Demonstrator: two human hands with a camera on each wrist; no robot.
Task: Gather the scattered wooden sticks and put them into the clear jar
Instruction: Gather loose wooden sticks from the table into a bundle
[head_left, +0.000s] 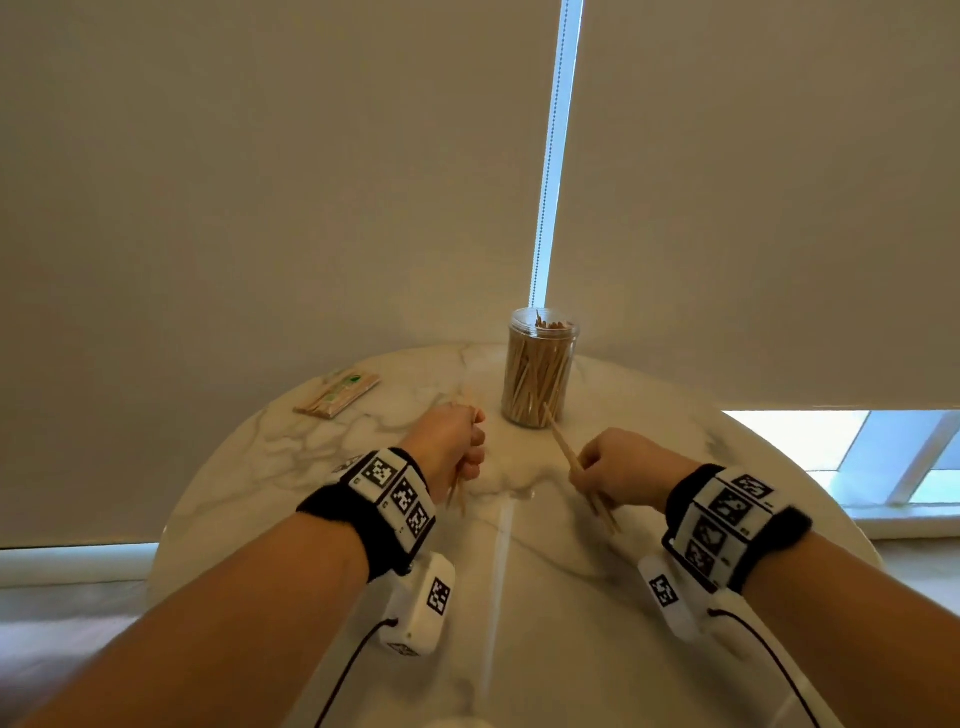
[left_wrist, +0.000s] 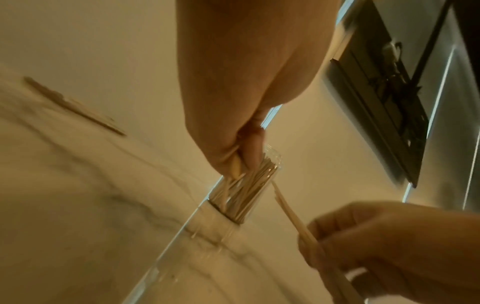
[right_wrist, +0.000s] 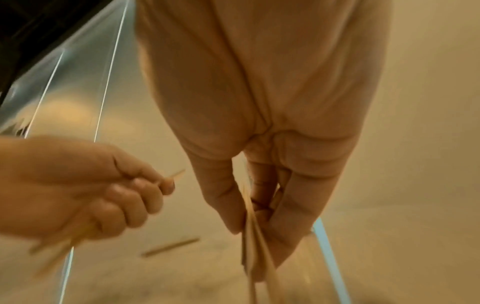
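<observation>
The clear jar (head_left: 540, 369) stands at the far side of the round marble table (head_left: 270, 457), filled with upright wooden sticks; in the left wrist view the jar (left_wrist: 246, 189) shows just past my left fingers. My left hand (head_left: 460, 447) is curled round a small bunch of sticks (head_left: 457, 491), left of and nearer than the jar. My right hand (head_left: 618, 473) grips another bunch of sticks (head_left: 561, 441) whose tips point toward the jar's base. In the right wrist view the right hand (right_wrist: 262, 207) pinches its sticks (right_wrist: 253, 257) between thumb and fingers.
A flat packet of sticks (head_left: 337, 395) lies at the table's far left. A roller blind (head_left: 311, 182) hangs right behind the table, with a bright gap and bead chain (head_left: 553, 156). A window sill (head_left: 883, 467) is to the right.
</observation>
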